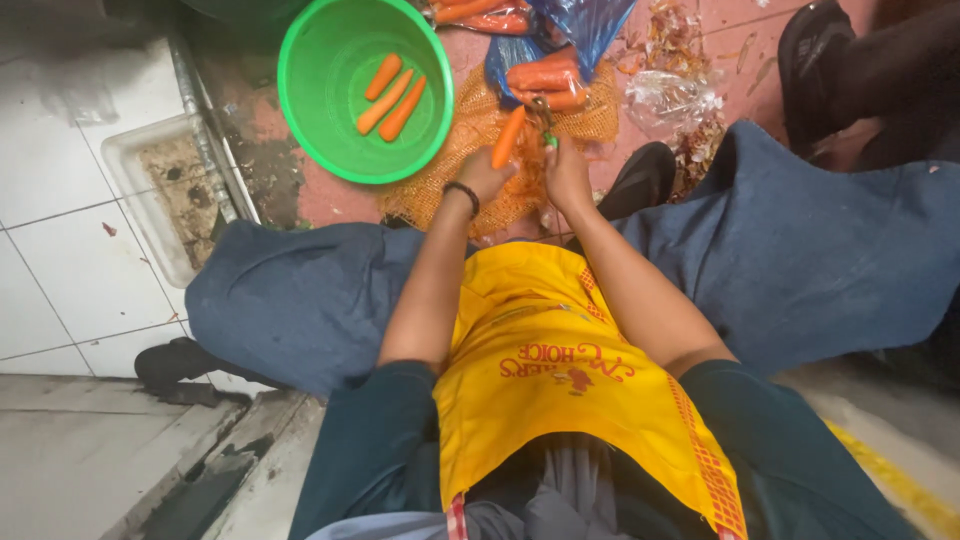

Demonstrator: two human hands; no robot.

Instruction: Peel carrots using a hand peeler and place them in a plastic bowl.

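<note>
Reddish floor tiles (330, 195), wet and grimy near a white tiled wall, carry the work: a person sits low with knees spread under blue trousers and a yellow apron (560, 350). Just ahead of the knees, over an orange mesh sack (470, 125) spread on the floor, the left hand (487, 175) has its grip closed around the lower end of a carrot (507, 138), which points up and away, tilted. The right hand (567, 172) is closed on a small peeler (543, 120) with a green handle, its head touching the carrot's side. The carrot is bright orange, slim and tapering; it looks stiff and light, probably a little slick once skinned, so holding it near the thick end seems the steady place. Beyond the sack's left edge stands a green basin (300, 100) with three peeled carrots (390, 95) lying inside. More carrots lie in a blue plastic bag (590, 30) at the sack's far edge, with peelings scattered to the right of it.
</note>
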